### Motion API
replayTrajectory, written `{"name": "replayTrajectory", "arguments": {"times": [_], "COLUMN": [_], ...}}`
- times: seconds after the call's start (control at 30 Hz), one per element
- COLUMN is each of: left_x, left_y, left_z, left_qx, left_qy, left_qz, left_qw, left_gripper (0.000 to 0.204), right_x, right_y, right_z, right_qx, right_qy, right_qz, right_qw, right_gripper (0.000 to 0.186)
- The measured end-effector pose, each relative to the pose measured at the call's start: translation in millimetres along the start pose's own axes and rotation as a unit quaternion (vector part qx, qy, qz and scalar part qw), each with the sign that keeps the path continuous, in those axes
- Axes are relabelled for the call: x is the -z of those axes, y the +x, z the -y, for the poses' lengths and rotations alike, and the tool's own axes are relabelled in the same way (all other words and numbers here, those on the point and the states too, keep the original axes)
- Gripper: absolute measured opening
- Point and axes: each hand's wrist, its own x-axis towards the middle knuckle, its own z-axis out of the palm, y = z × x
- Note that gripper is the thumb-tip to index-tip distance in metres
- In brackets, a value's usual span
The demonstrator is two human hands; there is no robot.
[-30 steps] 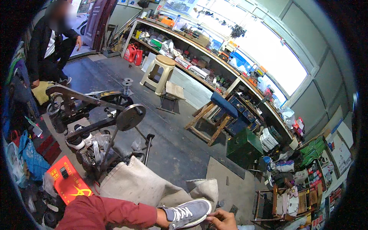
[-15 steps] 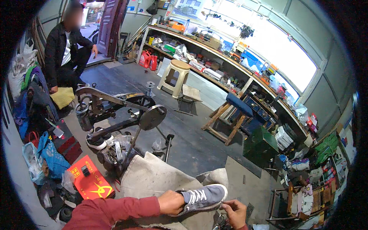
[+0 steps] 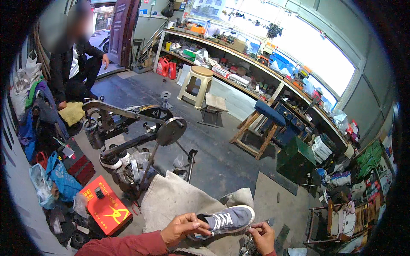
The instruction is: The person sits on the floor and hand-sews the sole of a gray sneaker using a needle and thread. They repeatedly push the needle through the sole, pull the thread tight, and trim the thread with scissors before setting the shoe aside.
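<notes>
A grey canvas sneaker [image 3: 228, 221] with white laces and a white sole lies on its side across a beige cloth [image 3: 171, 200] in front of me, toe pointing right. At its heel opening is my left hand [image 3: 185, 229], thumb and fingers drawn together in a pinch; anything between them is too small to make out. Close beside the toe's sole edge, my right hand [image 3: 262, 237] has thumb and forefinger pressed together. What that pinch holds, if anything, cannot be made out either.
Left of the cloth lies a red box [image 3: 106, 207]. Ahead stands a black shoe-repair machine [image 3: 171, 131], with other shoes [image 3: 113, 160] below it. A person [image 3: 72, 64] sits at the far left. Stools [image 3: 196, 85], a green box [image 3: 295, 158] and a loaded workbench [image 3: 239, 81] stand farther off.
My left hand has let go of the sneaker's heel and turned into a raised pinch beside it. My right hand stays near the toe. The view has shifted slightly.
</notes>
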Motion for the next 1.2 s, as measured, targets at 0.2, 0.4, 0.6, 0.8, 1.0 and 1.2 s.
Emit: {"name": "replayTrajectory", "arguments": {"times": [0.2, 0.4, 0.6, 0.8, 1.0, 1.2], "left_x": [20.6, 6.3, -32.6, -36.1, -19.1, -6.2], "left_y": [25.2, 65.8, 96.7, 109.9, 126.7, 134.5], "left_z": [21.9, 38.6, 45.2, 38.2, 65.0, 86.9], "left_qx": [0.115, 0.185, 0.253, 0.273, 0.271, 0.294], "left_qy": [0.303, 0.061, -0.080, 0.047, 0.062, 0.113], "left_qz": [0.029, 0.095, 0.040, 0.144, 0.221, 0.242], "left_qw": [0.946, 0.976, 0.963, 0.950, 0.935, 0.918], "left_gripper": [0.042, 0.063, 0.050, 0.050, 0.063, 0.069], "right_x": [6.4, 8.7, 32.6, 42.5, 42.8, 27.0], "right_y": [3.6, 8.9, 24.4, 32.5, 41.0, 38.6], "right_z": [-28.7, -27.1, -3.0, 7.4, 25.6, 33.1], "right_qx": [-0.028, -0.046, -0.131, -0.072, -0.097, -0.124], "right_qy": [0.032, 0.107, 0.078, -0.073, -0.062, 0.008], "right_qz": [-0.003, 0.040, 0.127, 0.153, 0.205, 0.175], "right_qw": [0.999, 0.992, 0.980, 0.983, 0.972, 0.977], "right_gripper": [0.019, 0.017, 0.015, 0.020, 0.010, 0.015]}}
